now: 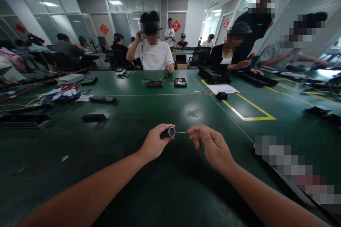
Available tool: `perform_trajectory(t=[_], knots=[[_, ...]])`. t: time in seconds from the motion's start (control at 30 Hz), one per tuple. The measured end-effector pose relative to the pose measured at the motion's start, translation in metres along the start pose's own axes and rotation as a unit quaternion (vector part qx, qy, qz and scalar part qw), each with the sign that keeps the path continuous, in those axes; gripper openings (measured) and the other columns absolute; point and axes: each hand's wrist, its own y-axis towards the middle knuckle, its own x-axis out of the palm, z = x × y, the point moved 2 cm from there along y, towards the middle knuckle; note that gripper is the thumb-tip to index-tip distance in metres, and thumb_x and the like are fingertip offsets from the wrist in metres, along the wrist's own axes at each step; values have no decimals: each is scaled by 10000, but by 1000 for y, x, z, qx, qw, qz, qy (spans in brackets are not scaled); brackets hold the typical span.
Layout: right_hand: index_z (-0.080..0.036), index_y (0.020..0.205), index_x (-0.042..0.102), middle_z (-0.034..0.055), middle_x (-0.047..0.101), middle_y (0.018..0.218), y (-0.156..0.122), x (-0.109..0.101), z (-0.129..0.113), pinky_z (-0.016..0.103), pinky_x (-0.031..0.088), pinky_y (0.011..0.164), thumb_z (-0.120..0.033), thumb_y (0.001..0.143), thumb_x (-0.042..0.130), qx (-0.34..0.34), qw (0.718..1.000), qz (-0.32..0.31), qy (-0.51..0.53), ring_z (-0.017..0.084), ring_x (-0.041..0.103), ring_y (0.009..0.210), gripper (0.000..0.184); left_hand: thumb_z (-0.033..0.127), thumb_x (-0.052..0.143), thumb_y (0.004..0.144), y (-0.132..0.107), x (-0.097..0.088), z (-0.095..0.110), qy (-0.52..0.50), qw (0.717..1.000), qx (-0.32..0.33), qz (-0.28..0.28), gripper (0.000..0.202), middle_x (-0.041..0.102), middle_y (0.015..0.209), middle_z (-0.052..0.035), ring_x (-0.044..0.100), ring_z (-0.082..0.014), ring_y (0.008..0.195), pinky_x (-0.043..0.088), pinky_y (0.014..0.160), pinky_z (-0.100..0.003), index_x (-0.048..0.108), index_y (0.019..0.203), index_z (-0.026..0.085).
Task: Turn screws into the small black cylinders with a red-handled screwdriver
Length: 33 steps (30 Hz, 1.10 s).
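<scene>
My left hand (155, 143) is closed round a short black cylinder (165, 134), whose silver-rimmed round end faces me and to the right. A thin metal rod (181, 133) runs from that end across to my right hand (213, 145). Thumb and fingers of the right hand pinch the rod near a small reddish part; how far it reaches inside the cylinder I cannot tell. Both hands are held above the green table (128, 184), near the middle of the view.
Left of my hands lie a black bar (93, 117), a pen-like tool (103, 99) and tangled cables (66, 94). Across the table a person in white (154, 55) sits behind black devices (155, 83). Yellow tape (259, 117), a small black block (222, 95) and co-workers are to the right.
</scene>
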Motion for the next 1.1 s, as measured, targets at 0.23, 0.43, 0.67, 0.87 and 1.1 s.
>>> perform_trajectory(t=[0.23,0.43,0.67,0.87,1.1], knots=[[-211,1100,662,5,650,713,-1,-1,-1,274,439,530,-424,967,538,26,994,72,-84,160,582,583,279,97,720,825,1,0,-2,8,1000,6,5,391,685,1190,-54,622,-217,1142,445,1059,-407,684,1193,222],[-215,1099,635,27,707,833,2,-2,0,309,502,694,-370,974,536,7,996,54,-69,187,664,757,222,70,727,805,1,1,-3,13,1000,0,12,406,690,1181,-51,626,-216,1131,441,1058,-402,689,1180,218],[-220,967,681,-26,566,632,-5,2,2,263,416,550,-437,1018,459,-20,997,1,-74,146,562,574,314,79,730,807,0,1,0,13,1000,-2,10,394,693,1167,-53,631,-216,1120,450,1049,-400,694,1175,216],[-221,948,699,-11,626,641,-1,2,-4,272,396,509,-406,982,509,1,988,56,-142,151,559,529,268,101,725,821,1,0,-2,9,1000,0,8,405,683,1197,-46,620,-213,1145,441,1063,-398,684,1201,237],[-216,933,670,40,727,847,1,2,-7,322,512,694,-307,907,595,-26,986,59,-154,202,685,761,121,107,727,817,1,0,-6,18,1000,5,18,404,686,1186,-45,622,-218,1142,441,1058,-407,686,1196,240]])
